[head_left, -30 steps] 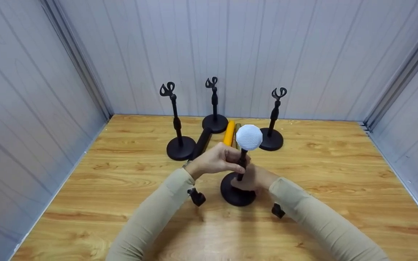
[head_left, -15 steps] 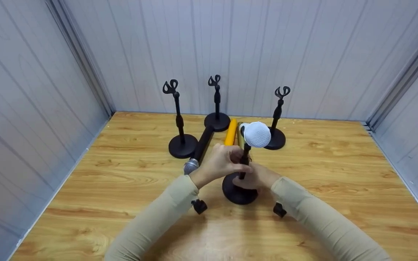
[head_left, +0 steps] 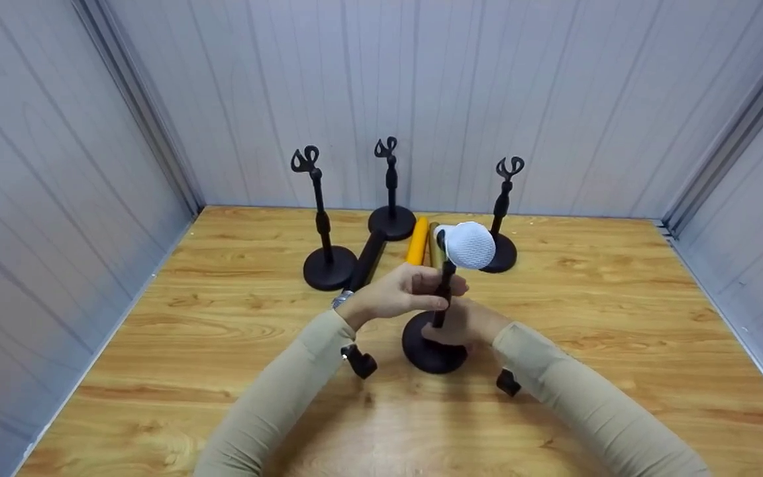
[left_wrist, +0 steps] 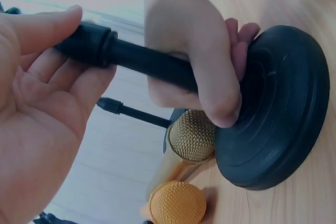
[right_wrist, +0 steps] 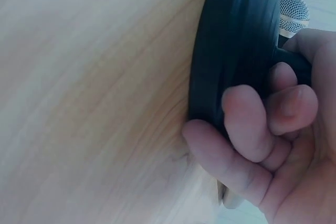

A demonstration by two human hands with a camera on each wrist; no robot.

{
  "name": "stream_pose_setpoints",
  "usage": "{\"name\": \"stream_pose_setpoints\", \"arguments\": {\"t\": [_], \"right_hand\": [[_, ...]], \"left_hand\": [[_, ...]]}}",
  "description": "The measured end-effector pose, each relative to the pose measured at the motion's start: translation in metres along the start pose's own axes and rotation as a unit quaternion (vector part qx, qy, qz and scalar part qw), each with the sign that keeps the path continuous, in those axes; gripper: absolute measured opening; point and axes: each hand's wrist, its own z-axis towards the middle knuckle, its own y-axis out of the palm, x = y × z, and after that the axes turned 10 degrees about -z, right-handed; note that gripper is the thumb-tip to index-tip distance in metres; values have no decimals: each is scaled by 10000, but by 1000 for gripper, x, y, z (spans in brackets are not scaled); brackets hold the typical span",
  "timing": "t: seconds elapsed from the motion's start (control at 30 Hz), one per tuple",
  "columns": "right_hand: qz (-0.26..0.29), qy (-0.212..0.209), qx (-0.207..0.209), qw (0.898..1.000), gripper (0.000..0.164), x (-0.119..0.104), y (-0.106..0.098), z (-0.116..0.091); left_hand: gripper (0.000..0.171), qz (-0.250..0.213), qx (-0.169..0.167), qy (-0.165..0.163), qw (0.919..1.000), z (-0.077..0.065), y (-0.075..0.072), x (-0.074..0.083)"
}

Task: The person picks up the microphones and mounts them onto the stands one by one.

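Note:
A black microphone stand is upright on the wooden table, a white microphone in its top clip. My left hand holds the thick collar of the pole between thumb and fingers. Lower down, my right hand is curled round the pole just above the round base; in the right wrist view its fingertips lie against the base. Behind my hands lie an orange microphone and a gold microphone. The white microphone's handle is mostly hidden behind its head.
Three more black stands with bare clips stand further back: a left one, a middle one and a right one. A black microphone with a silver head lies left of my hands. Panel walls enclose the table.
The white microphone's head has swung to the right, showing part of its handle and the clip. My left fingers now extend further past the pole. My right hand stays low on it.

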Motion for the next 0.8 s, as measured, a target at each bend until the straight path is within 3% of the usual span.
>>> {"name": "stream_pose_setpoints", "arguments": {"t": [0.23,0.33,0.57,0.67,0.8], "right_hand": [[-142,-561,330,9978,29,3,3,1],[-251,-931,567,9937,35,5,3,1],[-760,-1358,341,9872,47,11,-8,-15],[-1002,-1615,629,9797,48,15,-15,-26],[-1412,-2242,920,9599,64,21,-16,-41]], "left_hand": [[23,540,444,234,9973,-3,7,9],[23,575,622,276,9960,-4,9,8],[25,861,775,303,9928,-7,12,11],[29,950,778,254,9921,-8,12,15],[34,851,578,140,9946,-7,14,20]]}}
